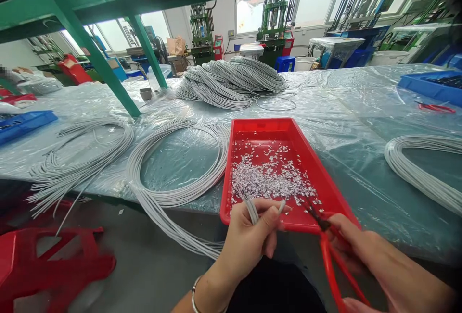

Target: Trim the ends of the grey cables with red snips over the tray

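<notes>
Grey cable ends point(251, 211) being held over the red tray's point(327, 178) near edge.
Left hand point(245, 236) is clamping them, one tip point(282, 205) standing apart, presumably for access; right hand point(378, 260) is gripping a red-handled tool point(327, 255), handles spread. Tray is sitting close, probably containing the silvery scraps point(263, 178); cable coil point(173, 197) is lying beside it.

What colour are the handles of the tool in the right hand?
The tool's handles are red, best seen in the head view.
</notes>
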Available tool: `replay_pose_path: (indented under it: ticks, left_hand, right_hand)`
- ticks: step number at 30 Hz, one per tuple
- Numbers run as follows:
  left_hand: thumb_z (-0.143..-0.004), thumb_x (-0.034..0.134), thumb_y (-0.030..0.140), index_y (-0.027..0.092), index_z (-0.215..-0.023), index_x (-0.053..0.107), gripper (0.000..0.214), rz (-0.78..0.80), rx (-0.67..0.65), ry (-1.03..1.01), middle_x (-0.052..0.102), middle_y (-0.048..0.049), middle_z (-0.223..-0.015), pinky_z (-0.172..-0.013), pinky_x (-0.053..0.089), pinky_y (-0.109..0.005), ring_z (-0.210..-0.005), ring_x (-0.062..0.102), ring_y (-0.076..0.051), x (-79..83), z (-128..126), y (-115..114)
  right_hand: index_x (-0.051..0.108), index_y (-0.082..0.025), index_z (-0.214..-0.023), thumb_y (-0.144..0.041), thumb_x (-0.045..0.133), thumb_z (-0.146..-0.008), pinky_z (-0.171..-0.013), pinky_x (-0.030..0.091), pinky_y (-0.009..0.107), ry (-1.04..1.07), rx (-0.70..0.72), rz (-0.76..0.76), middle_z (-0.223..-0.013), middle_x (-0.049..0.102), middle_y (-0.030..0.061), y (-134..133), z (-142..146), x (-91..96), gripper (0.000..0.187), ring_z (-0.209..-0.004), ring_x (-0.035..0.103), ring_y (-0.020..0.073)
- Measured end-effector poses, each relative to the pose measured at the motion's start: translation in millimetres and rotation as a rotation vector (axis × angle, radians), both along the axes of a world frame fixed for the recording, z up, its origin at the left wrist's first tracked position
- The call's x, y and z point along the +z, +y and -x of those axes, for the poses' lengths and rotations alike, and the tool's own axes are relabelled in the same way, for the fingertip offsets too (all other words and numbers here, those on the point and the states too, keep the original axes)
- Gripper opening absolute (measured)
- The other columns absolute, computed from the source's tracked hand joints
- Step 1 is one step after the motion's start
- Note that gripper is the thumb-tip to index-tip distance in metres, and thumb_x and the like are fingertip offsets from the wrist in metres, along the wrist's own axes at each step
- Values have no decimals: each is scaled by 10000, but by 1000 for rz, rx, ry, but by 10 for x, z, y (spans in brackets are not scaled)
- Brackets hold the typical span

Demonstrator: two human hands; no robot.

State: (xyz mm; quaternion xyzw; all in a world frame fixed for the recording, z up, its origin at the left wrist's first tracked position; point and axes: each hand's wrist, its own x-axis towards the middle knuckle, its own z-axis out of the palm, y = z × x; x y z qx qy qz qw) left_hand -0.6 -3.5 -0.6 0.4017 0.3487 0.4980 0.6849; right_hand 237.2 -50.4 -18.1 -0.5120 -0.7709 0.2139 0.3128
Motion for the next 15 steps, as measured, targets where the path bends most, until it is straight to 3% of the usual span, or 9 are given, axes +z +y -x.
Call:
replay_pose_path:
  ticks: [3, 7, 15]
  left_hand:
    - [-743, 791, 673, 143, -812, 745, 537, -30, 39, 87, 613, 17, -577, -330, 229, -183, -312, 384, -28, 33, -26, -29]
    - [-732, 791, 686, 160, -797, 709, 536, -47, 55, 117, 580, 37, -558, -337, 253, -189, -322, 368, -31, 72, -55, -54]
    - [-724, 807, 675, 158, -783, 702, 531, -23, 22, 98, 566, 43, -566, -337, 235, -170, -335, 356, -17, 93, -67, -46]
  right_hand:
    - [588, -265, -1477, -398, 822, -762, -738, 699, 399, -88, 133, 25, -1102, 805, 136, -36, -52, -33, 764, -914, 797, 387]
    - [461, -293, -1552, -392, 757, -843, -770, 691, 429, -185, 165, 34, -1121, 776, 133, 9, -33, -7, 775, -936, 788, 354]
    - [415, -320, -1517, -300, 746, -810, -701, 693, 385, -259, 212, -23, -1022, 781, 76, 71, 25, 127, 781, -825, 789, 308]
